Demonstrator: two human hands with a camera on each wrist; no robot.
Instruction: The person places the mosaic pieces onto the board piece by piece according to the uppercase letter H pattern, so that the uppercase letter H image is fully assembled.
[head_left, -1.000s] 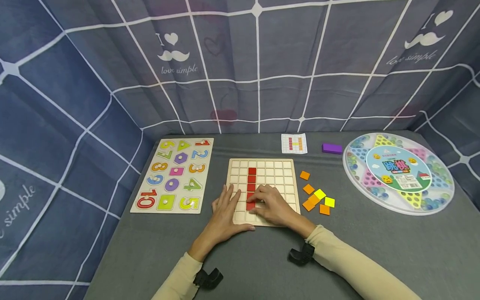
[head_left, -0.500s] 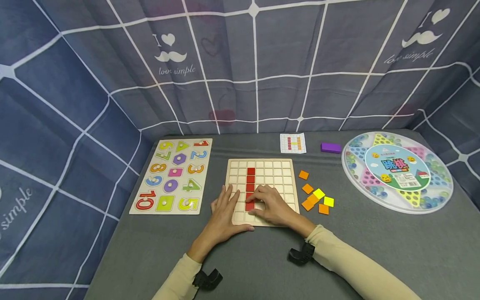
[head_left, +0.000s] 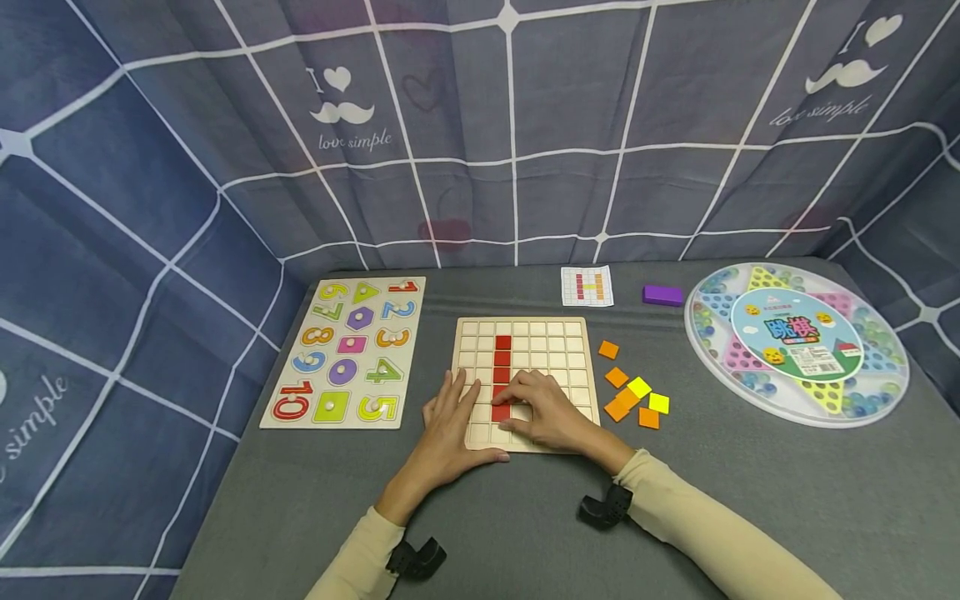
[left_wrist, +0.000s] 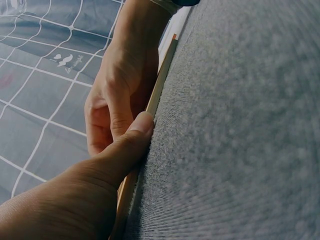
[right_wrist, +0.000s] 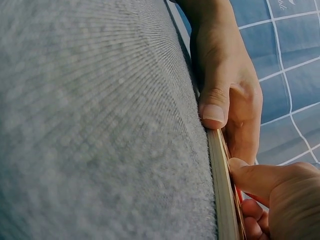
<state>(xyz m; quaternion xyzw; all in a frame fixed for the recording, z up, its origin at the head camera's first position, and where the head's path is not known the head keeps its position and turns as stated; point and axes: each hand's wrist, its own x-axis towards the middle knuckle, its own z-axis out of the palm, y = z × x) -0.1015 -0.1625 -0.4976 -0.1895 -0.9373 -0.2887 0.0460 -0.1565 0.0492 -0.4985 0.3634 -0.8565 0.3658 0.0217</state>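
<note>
A pale wooden grid board (head_left: 555, 343) lies flat on the grey table, with a column of several red square tiles (head_left: 502, 358) in its cells. My left hand (head_left: 450, 421) rests along the board's left side, fingers fairly straight, its thumb against the near edge; the left wrist view shows that thumb (left_wrist: 135, 132) at the board's rim. My right hand (head_left: 547, 412) reaches over the board from the right with bent fingers. Its thumb and forefinger pinch the lowest red tile (head_left: 501, 413) of the column, partly hidden by the fingers. In the right wrist view, a sliver of red shows below the fingers.
Loose orange tiles (head_left: 609, 350) and yellow tiles (head_left: 658, 404) lie right of the board. Behind are a small pattern card (head_left: 587, 287) and a purple block (head_left: 663, 296). A number puzzle board (head_left: 341, 354) lies left; a round Chinese checkers board (head_left: 797, 346) lies right.
Both hands hold nearly the same place throughout. The head view shifts very slightly; the tiles on and beside the board keep their positions.
</note>
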